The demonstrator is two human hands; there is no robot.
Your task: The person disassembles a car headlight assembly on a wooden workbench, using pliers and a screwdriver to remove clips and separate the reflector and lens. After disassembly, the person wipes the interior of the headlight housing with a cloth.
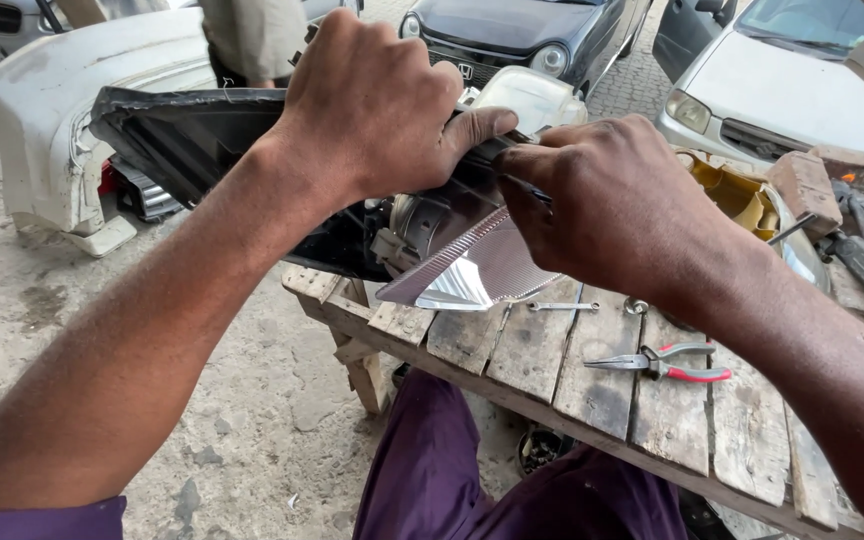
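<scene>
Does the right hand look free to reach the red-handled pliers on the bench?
Probably not at once: the right hand is gripping the headlight housing. The pliers lie uncovered on the wooden bench just below it.

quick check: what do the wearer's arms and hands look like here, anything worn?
Both arms are bare from hand nearly to shoulder. The left hand and right hand have no gloves, rings or watch in view. A purple sleeve edge shows at the left upper arm, matching the purple trousers. The right arm's sleeve is out of frame.

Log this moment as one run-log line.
left hand: grips black plastic car headlight housing | right hand: pinches its edge | red-handled pliers: idle on wooden bench
</scene>
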